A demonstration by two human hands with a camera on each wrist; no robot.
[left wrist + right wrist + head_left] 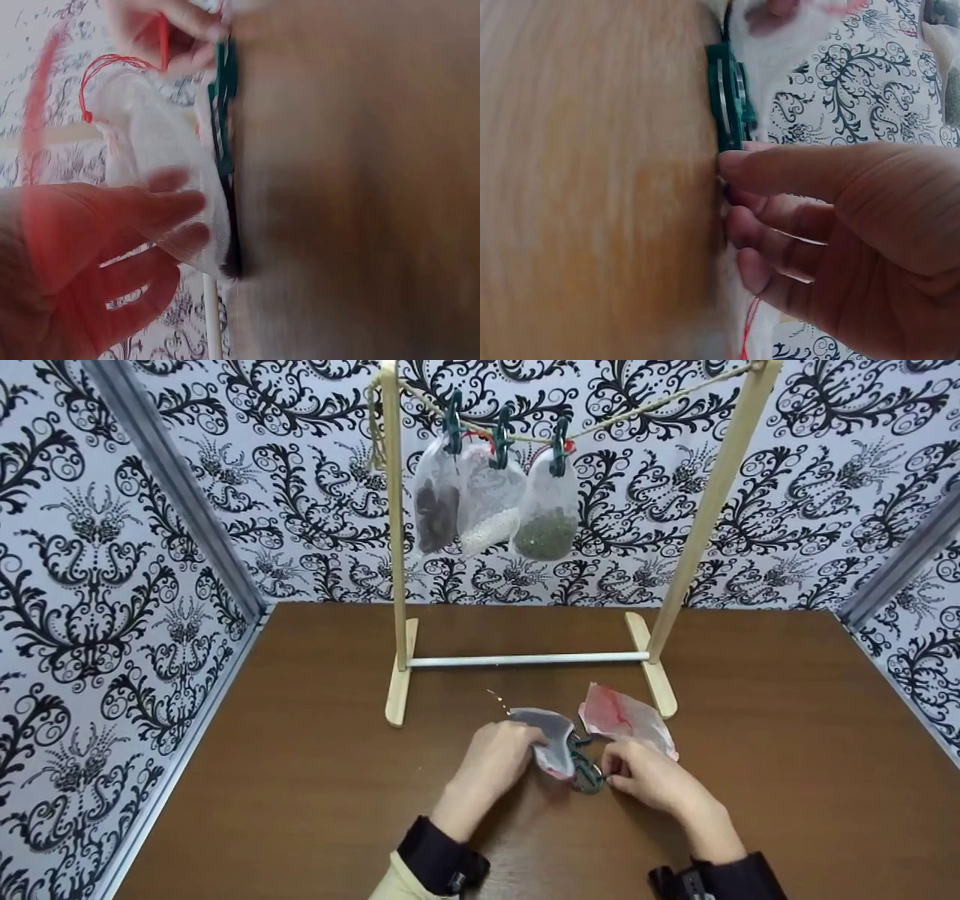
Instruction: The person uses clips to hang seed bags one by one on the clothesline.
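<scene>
In the head view my left hand (495, 754) pinches the side of a pale mesh bag (553, 735) with red at its lower end. Its red drawstring (120, 58) loops above it in the left wrist view, and a dark patch shows at its bottom. Dark green clothespins (588, 775) lie between my two hands on the table. My right hand (651, 774) pinches the end of one green clothespin (724, 97) between thumb and forefinger, low over the wood. Just beyond that hand lies a second mesh bag (626, 716), white with red.
A wooden stand (397, 547) with a white crossbar (525, 660) rises behind my hands. From its rope (637, 411) hang three filled mesh bags, one dark, one white (491, 525), one green (546, 532), held by green clothespins. A short beaded strand (498, 699) lies nearby.
</scene>
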